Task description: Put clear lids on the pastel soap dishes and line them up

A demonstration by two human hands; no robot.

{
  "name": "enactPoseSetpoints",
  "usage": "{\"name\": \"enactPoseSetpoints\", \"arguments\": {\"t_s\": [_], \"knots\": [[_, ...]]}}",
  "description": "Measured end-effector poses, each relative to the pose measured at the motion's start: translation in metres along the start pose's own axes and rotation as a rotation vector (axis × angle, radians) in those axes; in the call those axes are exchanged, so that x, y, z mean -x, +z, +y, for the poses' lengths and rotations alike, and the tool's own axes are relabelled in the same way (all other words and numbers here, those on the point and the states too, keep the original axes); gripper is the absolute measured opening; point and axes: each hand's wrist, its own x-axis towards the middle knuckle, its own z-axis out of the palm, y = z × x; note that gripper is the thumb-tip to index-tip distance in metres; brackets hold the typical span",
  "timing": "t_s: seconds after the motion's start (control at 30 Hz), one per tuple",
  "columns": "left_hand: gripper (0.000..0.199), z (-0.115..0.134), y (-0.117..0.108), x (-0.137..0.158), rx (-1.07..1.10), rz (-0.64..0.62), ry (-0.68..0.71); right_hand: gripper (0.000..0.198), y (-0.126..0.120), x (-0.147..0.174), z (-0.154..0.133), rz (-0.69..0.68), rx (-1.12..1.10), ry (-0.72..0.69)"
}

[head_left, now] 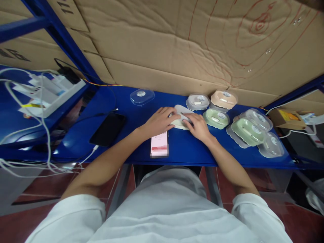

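Observation:
A cream-white shallow dish [186,109] with a wavy edge lies on the blue table in front of me. Over its left side is my left hand [163,118], its fingers bent and its thumb pressing on the dish. My right hand [198,125] curls over the right side, fingertips close to the left thumb. Between the two hands a small greyish part shows inside the dish, mostly covered by fingers. A phone [159,145] with a lit pink screen lies just below my left hand. Behind stands a clear plastic lid [142,97] with a round sticker.
Several lidded dishes stand to the right: a white one [197,102], a peach one [224,99], a green one [216,118] and a stacked green one [248,131]. A dark phone [107,129] and white cables [45,128] are left. A cardboard sheet [152,44] walls the back.

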Motion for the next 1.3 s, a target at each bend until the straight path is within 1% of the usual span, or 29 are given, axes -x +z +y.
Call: {"name": "enactPoseSetpoints", "arguments": {"t_s": [0.07,0.13,0.2,0.27,0.47,0.63,0.73,0.83,0.9,0.97,1.03,1.07,1.1,1.13,1.2,1.3], "knots": [[0.04,-0.003,-0.002,-0.001,-0.019,0.001,0.02,0.04,-0.001,0.001,-0.002,-0.093,0.01,-0.067],[0.035,-0.005,0.0,0.0,-0.03,-0.033,0.046,0.039,0.0,0.002,-0.002,-0.156,0.015,-0.132],[0.029,-0.007,0.004,0.001,-0.029,-0.077,0.059,0.042,0.003,0.002,0.0,-0.182,0.006,-0.188],[0.028,-0.008,0.008,0.002,-0.011,-0.097,0.042,0.044,0.007,0.002,0.005,-0.188,-0.007,-0.219],[0.025,-0.012,0.013,0.002,0.024,-0.084,-0.019,0.046,0.016,0.001,0.011,-0.174,0.049,-0.2],[0.016,-0.01,0.015,0.002,0.027,-0.101,-0.029,0.045,0.017,0.001,0.009,-0.208,0.084,-0.194],[0.015,-0.01,0.015,0.001,0.086,-0.086,-0.051,0.046,0.017,0.0,0.009,-0.216,0.078,-0.191],[0.025,-0.023,0.011,0.001,0.171,-0.011,-0.153,0.046,0.016,0.0,0.01,-0.213,0.046,-0.192],[0.032,-0.041,0.007,0.004,0.139,0.072,-0.294,0.047,0.017,0.001,0.011,-0.207,0.035,-0.179],[0.038,-0.063,0.003,0.011,0.045,0.144,-0.5,0.049,0.019,0.003,0.012,-0.206,0.05,-0.149],[0.05,-0.084,0.002,0.021,-0.029,0.132,-0.717,0.049,0.021,0.005,0.015,-0.199,0.072,-0.116],[0.055,-0.093,0.003,0.026,-0.043,0.093,-0.801,0.05,0.022,0.005,0.016,-0.192,0.073,-0.104],[0.058,-0.1,0.004,0.03,-0.043,0.053,-0.848,0.051,0.022,0.005,0.019,-0.182,0.06,-0.096],[0.058,-0.105,0.006,0.033,-0.037,0.031,-0.869,0.053,0.023,0.005,0.021,-0.168,0.036,-0.087],[0.052,-0.108,0.007,0.034,0.002,0.028,-0.843,0.06,0.025,0.005,0.026,-0.132,-0.032,-0.069],[0.042,-0.099,0.004,0.027,0.14,0.067,-0.712,0.075,0.026,0.004,0.032,-0.073,-0.119,-0.037]]}}
